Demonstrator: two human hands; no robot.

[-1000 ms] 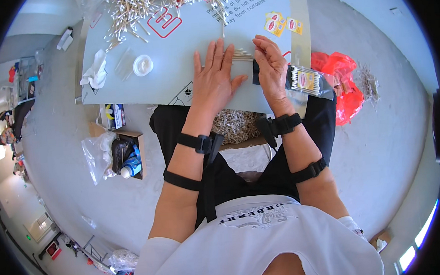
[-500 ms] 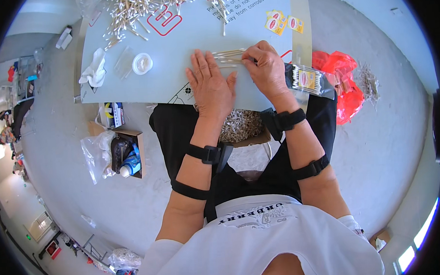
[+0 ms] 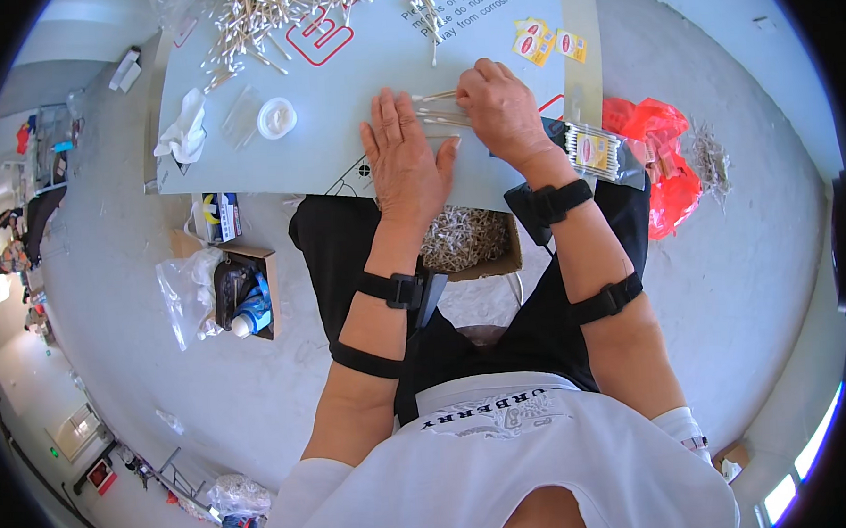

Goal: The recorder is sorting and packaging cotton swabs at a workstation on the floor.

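The right hand (image 3: 501,105) has shifted slightly up the frame, curling over the right ends of loose cotton swabs (image 3: 442,95) at upper centre, whose handling seems unfinished; whether it pinches any, I cannot tell. The left hand (image 3: 402,161) lies flat, fingers extended. A cardboard box (image 3: 515,246) at centre holds heaped swabs; a clear pack (image 3: 593,151), upper right, holds a neat row.

Right fingers (image 3: 477,84) curled at cotton swabs (image 3: 437,97); left fingers (image 3: 390,116) extended on table (image 3: 332,117).
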